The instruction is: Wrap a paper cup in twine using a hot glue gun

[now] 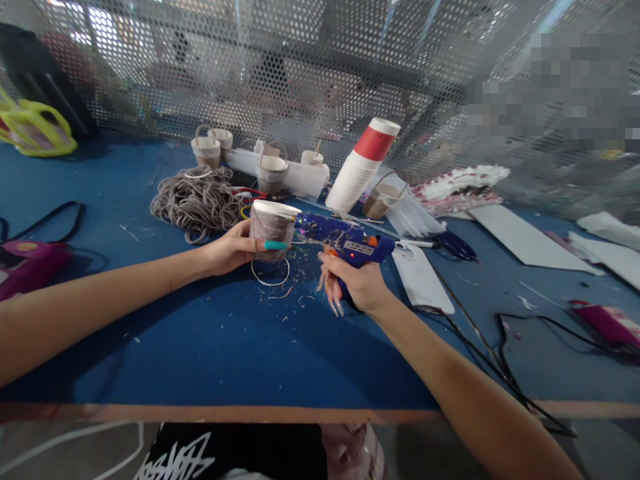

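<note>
The left hand (231, 248) is closed around a paper cup wrapped in grey-brown cord (271, 231), thumb across the front, holding it upright just above the blue counter (210, 340). The right hand (356, 283) grips the handle of a blue hot glue gun (340, 235), fingers curled round it, with the nozzle pointing left and touching or nearly touching the upper right side of the cup. A small red light shows on the gun's body.

Directly under the cup lies a thin white ring (271, 273), with small white scraps and glue threads scattered around it on the counter. Behind the left hand sits a loose coil of the same grey-brown cord (197, 200). Further back stand several small cord-wrapped cups with handles (207, 150), near a white roll lying on its side. A leaning stack of white paper cups with a red-banded one on top (361, 167) rests to the right of these, and beside it another finished cup basket (383, 199). A bundle of clear glue sticks (413, 215) lies just right of that. A white flat card (423, 279) lies beside the right hand, and black cables (480, 333) run across the counter to the right. A perforated metal screen (280, 73) closes the back.
</note>
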The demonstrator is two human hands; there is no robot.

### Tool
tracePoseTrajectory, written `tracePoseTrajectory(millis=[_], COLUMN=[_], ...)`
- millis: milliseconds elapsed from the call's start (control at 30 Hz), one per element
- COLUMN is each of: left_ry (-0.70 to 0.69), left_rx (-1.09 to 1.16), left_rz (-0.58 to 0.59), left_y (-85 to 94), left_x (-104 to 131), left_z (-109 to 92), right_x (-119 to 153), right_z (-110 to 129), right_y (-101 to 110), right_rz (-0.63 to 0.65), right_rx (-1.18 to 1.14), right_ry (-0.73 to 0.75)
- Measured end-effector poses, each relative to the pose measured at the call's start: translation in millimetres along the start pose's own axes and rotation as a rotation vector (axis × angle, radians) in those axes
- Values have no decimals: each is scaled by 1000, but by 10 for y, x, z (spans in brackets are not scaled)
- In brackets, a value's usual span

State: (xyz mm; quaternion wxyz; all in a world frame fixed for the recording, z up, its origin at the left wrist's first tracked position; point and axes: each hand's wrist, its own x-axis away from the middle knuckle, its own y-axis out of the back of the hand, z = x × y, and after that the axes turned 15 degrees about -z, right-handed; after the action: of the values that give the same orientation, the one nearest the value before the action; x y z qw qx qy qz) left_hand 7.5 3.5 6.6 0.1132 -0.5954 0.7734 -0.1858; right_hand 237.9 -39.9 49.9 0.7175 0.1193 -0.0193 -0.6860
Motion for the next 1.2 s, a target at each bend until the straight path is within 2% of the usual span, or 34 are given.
tracePoseTrajectory(millis=[200, 900, 1200], left_ry=[21, -3, 29], left_rx=[54, 74, 99], left_rz=[16, 104, 64], left_y=[-28, 61, 46], left_x=[15, -12, -5], left_z=[-26, -11, -34], right_x=[5, -8, -26], right_z=[-5, -4, 19], right_y=[3, 26, 30], right_rz=[-20, -59, -53], right_rx=[-32, -50, -60], right_ry=[-34, -58, -55])
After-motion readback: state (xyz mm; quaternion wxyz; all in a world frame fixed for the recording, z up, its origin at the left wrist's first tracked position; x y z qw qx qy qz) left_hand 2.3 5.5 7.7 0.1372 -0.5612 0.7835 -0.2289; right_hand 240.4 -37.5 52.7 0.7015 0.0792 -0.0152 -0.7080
